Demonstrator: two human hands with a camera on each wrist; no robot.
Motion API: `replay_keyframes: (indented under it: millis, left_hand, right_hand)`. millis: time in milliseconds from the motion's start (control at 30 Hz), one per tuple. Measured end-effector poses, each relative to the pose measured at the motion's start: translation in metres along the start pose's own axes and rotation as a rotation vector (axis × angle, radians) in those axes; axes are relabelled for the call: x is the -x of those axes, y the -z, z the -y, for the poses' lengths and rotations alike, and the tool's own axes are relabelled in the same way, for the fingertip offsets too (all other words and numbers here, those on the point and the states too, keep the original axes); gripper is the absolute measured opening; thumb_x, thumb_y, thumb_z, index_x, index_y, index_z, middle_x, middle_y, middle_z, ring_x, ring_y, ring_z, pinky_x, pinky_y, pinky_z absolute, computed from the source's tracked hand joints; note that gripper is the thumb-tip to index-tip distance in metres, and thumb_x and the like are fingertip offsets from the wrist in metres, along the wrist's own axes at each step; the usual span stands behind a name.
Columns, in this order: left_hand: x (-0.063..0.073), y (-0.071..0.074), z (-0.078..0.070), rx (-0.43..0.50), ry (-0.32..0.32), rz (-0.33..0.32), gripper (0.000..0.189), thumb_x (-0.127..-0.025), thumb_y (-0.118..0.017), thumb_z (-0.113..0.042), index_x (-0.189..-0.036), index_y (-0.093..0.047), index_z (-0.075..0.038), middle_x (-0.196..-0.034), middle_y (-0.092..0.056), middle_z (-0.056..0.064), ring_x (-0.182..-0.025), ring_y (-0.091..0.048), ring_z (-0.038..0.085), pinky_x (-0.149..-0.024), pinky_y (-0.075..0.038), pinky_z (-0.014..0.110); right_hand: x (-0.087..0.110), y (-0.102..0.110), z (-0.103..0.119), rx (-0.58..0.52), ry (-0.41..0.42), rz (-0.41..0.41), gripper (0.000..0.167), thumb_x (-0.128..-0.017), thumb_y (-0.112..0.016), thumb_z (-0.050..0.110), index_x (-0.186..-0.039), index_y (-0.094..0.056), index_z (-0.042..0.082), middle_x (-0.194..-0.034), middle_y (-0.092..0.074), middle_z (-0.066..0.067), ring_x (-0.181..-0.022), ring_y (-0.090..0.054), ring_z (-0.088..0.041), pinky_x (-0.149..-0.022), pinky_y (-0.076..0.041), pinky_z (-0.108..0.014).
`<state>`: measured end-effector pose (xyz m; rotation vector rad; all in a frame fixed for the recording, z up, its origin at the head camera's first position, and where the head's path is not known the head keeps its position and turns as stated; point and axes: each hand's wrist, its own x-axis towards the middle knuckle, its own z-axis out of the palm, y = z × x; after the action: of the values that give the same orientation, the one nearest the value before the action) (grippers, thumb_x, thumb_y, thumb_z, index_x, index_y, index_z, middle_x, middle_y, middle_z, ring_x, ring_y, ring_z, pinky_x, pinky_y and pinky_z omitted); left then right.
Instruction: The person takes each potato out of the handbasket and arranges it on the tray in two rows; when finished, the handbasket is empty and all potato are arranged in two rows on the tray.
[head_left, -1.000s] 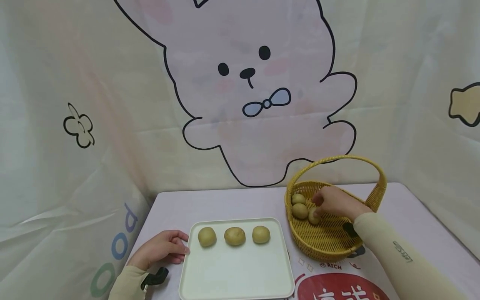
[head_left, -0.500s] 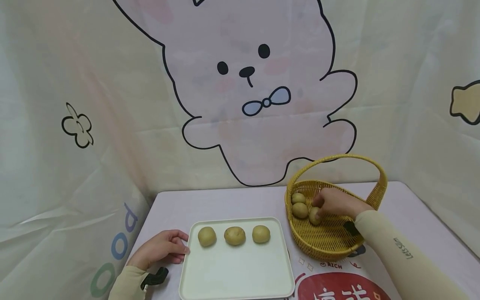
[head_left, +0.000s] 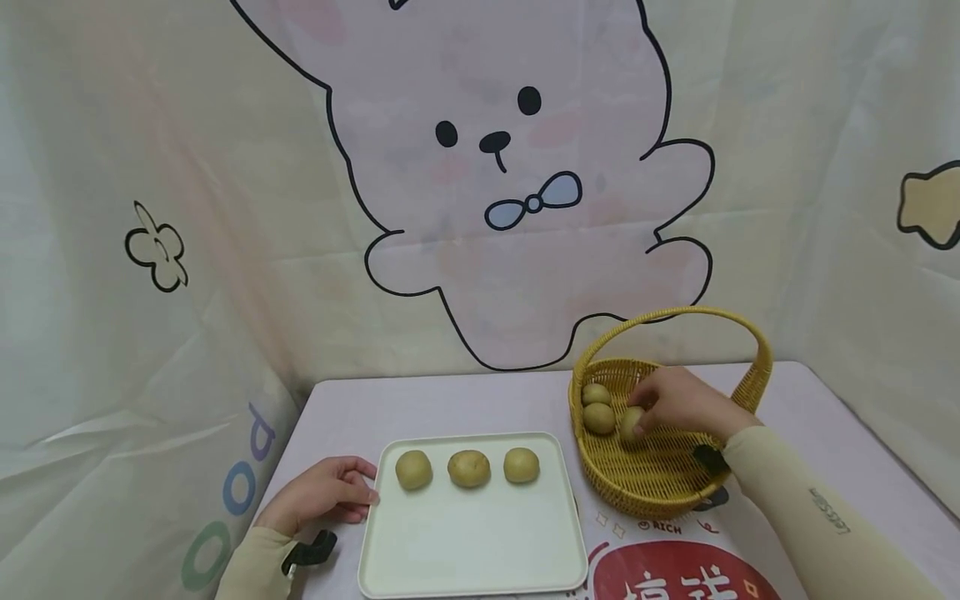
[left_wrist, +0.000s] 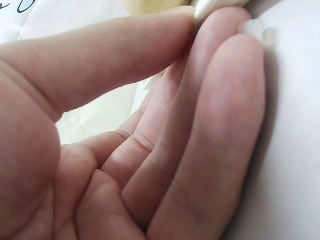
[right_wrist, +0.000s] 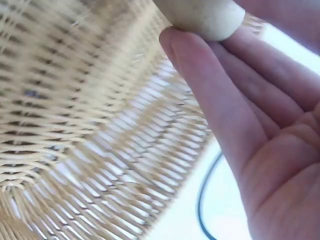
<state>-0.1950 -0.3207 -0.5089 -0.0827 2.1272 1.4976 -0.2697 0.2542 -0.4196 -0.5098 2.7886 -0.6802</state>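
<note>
My right hand (head_left: 678, 398) is inside the wicker basket (head_left: 637, 487) and holds a potato (head_left: 632, 423) between thumb and fingers. In the right wrist view, that potato (right_wrist: 207, 17) sits at the fingertips, over the woven wall. Two more potatoes (head_left: 598, 418) lie against the basket's left side. At the left edge of the white tray (head_left: 472, 542), my left hand (head_left: 322, 493) pinches the rim, with the thumb (left_wrist: 125, 47) and curled fingers meeting there in the left wrist view. A row of three potatoes (head_left: 468, 469) lies along the tray's far side.
The basket's tall handle (head_left: 697, 310) arches over the right hand. Under the basket and tray's right side lies a printed mat with a red patch (head_left: 682, 571). A pale cloth (head_left: 450, 400) covers the table, and a curtain with a cartoon bear (head_left: 510, 267) hangs behind.
The right hand has lifted slightly with the potato and moved a little right, away from the other two in the basket. The left hand and tray stay put.
</note>
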Motion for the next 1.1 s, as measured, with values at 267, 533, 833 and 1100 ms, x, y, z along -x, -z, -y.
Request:
replay_keyframes:
  millis: [267,533,833,1100]
  left_hand:
    - [0.004,0.003,0.000,-0.014,0.014,-0.027,0.047,-0.093,-0.084,-0.015,-0.131,-0.062,0.001,-0.086,-0.068,0.006,-0.072,-0.070,0.014,-0.069,-0.064,0.028]
    - [0.005,0.006,0.004,0.009,0.007,-0.020,0.049,-0.093,-0.083,-0.016,-0.133,-0.060,0.002,-0.087,-0.067,0.005,-0.073,-0.071,0.013,-0.070,-0.065,0.028]
    - [0.002,0.003,-0.002,-0.005,-0.008,-0.037,0.048,-0.092,-0.085,-0.016,-0.131,-0.062,0.001,-0.088,-0.067,0.006,-0.074,-0.071,0.014,-0.070,-0.065,0.029]
    - [0.003,0.000,-0.001,0.004,-0.023,-0.019,0.045,-0.093,-0.083,-0.014,-0.130,-0.062,0.002,-0.088,-0.067,0.006,-0.072,-0.071,0.012,-0.069,-0.064,0.027]
  right_hand:
    - [0.030,0.000,0.035,-0.110,0.019,-0.125,0.043,-0.087,-0.091,0.038,-0.122,-0.081,0.015,-0.110,-0.081,0.003,-0.099,-0.070,-0.014,-0.085,-0.059,-0.034]
    - [0.038,-0.028,0.066,-0.331,0.054,-0.113,0.048,-0.086,-0.092,0.038,-0.125,-0.080,0.014,-0.113,-0.082,-0.001,-0.101,-0.076,-0.012,-0.082,-0.061,-0.021]
    - [0.018,-0.072,0.099,-0.549,0.190,-0.049,0.043,-0.089,-0.090,0.026,-0.125,-0.078,0.006,-0.119,-0.081,-0.010,-0.106,-0.079,-0.018,-0.085,-0.063,-0.023]
    - [-0.011,-0.123,0.150,-0.576,0.243,0.003,0.037,-0.083,-0.095,0.021,-0.117,-0.081,0.013,-0.115,-0.082,-0.005,-0.101,-0.078,-0.016,-0.084,-0.061,-0.020]
